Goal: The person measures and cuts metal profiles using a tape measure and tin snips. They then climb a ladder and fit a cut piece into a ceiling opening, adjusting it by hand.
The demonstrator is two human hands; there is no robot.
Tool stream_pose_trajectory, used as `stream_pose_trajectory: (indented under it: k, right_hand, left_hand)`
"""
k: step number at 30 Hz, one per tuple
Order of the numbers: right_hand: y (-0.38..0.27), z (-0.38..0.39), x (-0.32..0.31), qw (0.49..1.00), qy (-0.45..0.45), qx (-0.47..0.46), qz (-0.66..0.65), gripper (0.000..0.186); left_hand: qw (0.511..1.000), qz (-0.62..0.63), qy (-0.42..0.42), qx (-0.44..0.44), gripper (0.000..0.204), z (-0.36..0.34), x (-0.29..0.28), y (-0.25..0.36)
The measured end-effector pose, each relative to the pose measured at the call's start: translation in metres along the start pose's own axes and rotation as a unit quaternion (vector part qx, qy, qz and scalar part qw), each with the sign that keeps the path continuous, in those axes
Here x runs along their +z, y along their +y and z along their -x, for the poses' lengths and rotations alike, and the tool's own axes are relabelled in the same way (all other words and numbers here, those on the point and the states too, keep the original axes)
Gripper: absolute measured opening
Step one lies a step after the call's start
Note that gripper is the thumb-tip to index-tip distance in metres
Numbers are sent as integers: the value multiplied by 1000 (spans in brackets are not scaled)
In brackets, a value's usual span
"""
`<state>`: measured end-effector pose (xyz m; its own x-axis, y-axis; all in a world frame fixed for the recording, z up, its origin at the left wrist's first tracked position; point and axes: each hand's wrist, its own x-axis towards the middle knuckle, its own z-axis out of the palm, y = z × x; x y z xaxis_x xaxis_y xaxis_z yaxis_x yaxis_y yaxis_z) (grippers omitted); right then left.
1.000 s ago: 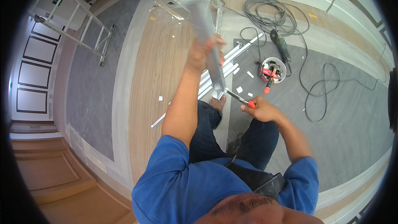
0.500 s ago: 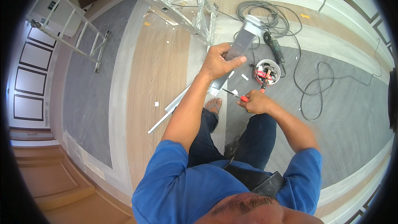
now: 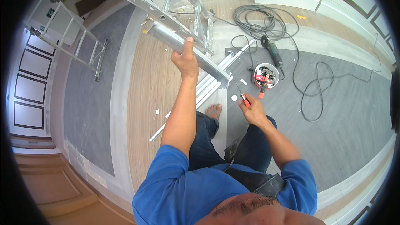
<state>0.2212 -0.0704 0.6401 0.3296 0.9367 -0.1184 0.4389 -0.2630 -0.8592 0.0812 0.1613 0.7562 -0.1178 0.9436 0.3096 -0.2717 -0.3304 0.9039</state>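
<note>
My left hand (image 3: 186, 60) is closed around a short length of grey metal channel (image 3: 210, 65), thumb along its upper side. The channel slants from the upper left down to the right, held above the floor. In my right hand (image 3: 255, 112) is a slim screwdriver-like tool with a red handle (image 3: 246, 101). Its thin dark shaft points up towards the channel's lower right end, close to it; whether they touch I cannot tell. Beneath the channel, several long pale metal strips (image 3: 204, 92) lie on the floor beside my left foot.
A white bucket (image 3: 276, 70) holds a red-and-black-handled hammer and dark bits. Beyond it lie an angle grinder (image 3: 273, 53) and a coiled grey cable (image 3: 237, 16). A paint-spotted ladder (image 3: 173, 18) stands ahead on the left, another ladder (image 3: 85, 29) farther left. Small white scraps dot the floor.
My left hand has moved left and swung the channel from leaning right to slanting up to the left. My right hand's tool now points more steeply upward. The strips below show more.
</note>
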Motion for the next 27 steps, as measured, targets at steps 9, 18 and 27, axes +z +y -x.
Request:
stream_pose_trajectory:
  k: [9, 18, 27]
  right_hand:
    - [-11, -10, 9, 994, 29, 65, -85, 40]
    - [-5, -35, 23, 980, -8, 86, -181, 45]
    - [11, -45, 34, 984, -9, 79, -159, 36]
  left_hand:
    - [983, -99, 6, 155, 34, 27, 20, 17]
    - [951, -101, -68, 285, 26, 47, 38, 18]
    - [958, -109, -86, 250, 27, 65, 47, 33]
